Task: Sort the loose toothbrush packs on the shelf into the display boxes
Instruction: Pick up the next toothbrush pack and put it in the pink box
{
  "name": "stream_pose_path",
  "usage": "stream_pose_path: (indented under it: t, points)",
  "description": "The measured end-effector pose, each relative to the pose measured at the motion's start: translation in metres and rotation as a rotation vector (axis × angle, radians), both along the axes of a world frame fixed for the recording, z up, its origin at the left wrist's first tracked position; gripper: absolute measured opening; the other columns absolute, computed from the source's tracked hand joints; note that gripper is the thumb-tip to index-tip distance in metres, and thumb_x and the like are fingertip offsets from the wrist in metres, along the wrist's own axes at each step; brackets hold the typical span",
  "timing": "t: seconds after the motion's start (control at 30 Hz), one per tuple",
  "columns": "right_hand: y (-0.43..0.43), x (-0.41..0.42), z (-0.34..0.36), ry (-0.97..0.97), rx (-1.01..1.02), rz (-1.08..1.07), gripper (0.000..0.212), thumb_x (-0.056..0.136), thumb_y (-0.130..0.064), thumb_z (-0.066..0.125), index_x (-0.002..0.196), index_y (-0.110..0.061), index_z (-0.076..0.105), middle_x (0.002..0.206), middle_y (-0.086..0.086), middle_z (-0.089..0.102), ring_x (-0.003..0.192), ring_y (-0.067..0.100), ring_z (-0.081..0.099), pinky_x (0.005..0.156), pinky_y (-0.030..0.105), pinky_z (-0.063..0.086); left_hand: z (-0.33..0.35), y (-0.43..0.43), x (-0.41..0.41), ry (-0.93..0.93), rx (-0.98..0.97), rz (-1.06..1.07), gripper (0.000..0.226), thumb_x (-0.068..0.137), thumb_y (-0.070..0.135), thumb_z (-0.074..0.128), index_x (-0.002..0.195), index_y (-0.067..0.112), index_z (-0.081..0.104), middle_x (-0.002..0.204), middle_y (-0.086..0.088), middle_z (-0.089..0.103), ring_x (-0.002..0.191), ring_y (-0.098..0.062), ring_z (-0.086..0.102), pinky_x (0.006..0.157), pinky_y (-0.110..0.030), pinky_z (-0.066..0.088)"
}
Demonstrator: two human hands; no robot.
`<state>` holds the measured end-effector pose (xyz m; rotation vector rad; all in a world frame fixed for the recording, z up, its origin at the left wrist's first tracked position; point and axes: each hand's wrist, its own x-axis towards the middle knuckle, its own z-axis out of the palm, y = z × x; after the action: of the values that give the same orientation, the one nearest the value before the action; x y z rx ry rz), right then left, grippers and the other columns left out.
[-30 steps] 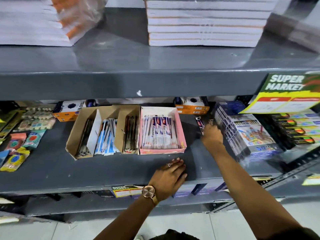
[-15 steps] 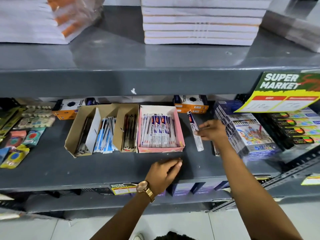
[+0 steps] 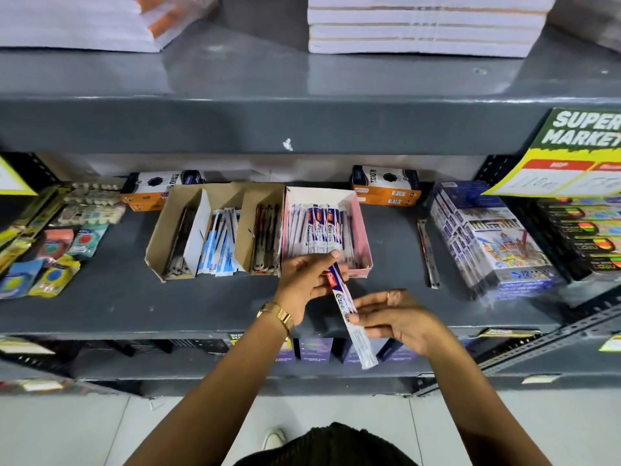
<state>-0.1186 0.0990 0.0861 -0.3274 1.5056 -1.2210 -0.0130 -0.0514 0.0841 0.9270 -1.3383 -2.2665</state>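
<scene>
A white, blue and red toothbrush pack (image 3: 346, 309) slants over the shelf's front edge, held at both ends. My left hand (image 3: 307, 284) pinches its upper end just in front of the pink display box (image 3: 363, 237), which holds several matching packs. My right hand (image 3: 400, 319) holds the pack's middle from the right with its fingertips. One more loose pack (image 3: 427, 253) lies on the grey shelf (image 3: 134, 307) to the right of the pink box. Two brown cardboard display boxes (image 3: 158, 243) (image 3: 245, 237) with other packs stand left of the pink one.
Stacked colour-pencil boxes (image 3: 487, 243) crowd the right of the shelf, with dark marker packs (image 3: 581, 237) beyond. Small sachets and cards (image 3: 50, 250) lie at the left. Orange-and-white boxes (image 3: 386, 190) sit at the back. Paper stacks (image 3: 423, 25) rest on the upper shelf.
My right hand carried the pack from the shelf's right side toward the front. My left hand lifted off the shelf edge and took hold of its upper end.
</scene>
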Motion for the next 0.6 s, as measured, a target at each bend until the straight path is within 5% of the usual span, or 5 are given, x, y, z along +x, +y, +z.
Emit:
stream_pose_path:
  t: [0.3, 0.6]
  points:
    - [0.005, 0.016, -0.017, -0.011, 0.022, 0.0, 0.022, 0.068, 0.007, 0.077, 0.087, -0.004, 0.073, 0.074, 0.008, 0.079, 0.065, 0.017, 0.075, 0.051, 0.02, 0.058, -0.012, 0.003, 0.014, -0.086, 0.015, -0.023, 0.023, 0.088, 0.014, 0.067, 0.106, 0.0, 0.065, 0.082, -0.01, 0.076, 0.071, -0.021, 0.074, 0.057, -0.026, 0.058]
    - [0.004, 0.018, -0.015, 0.007, 0.007, 0.004, 0.02, 0.07, 0.009, 0.076, 0.083, -0.006, 0.074, 0.072, 0.005, 0.078, 0.065, 0.014, 0.075, 0.052, 0.018, 0.057, -0.013, 0.0, 0.016, -0.035, -0.007, -0.007, 0.014, 0.088, 0.015, 0.067, 0.096, 0.004, 0.069, 0.08, -0.008, 0.078, 0.076, -0.022, 0.074, 0.069, -0.03, 0.06]
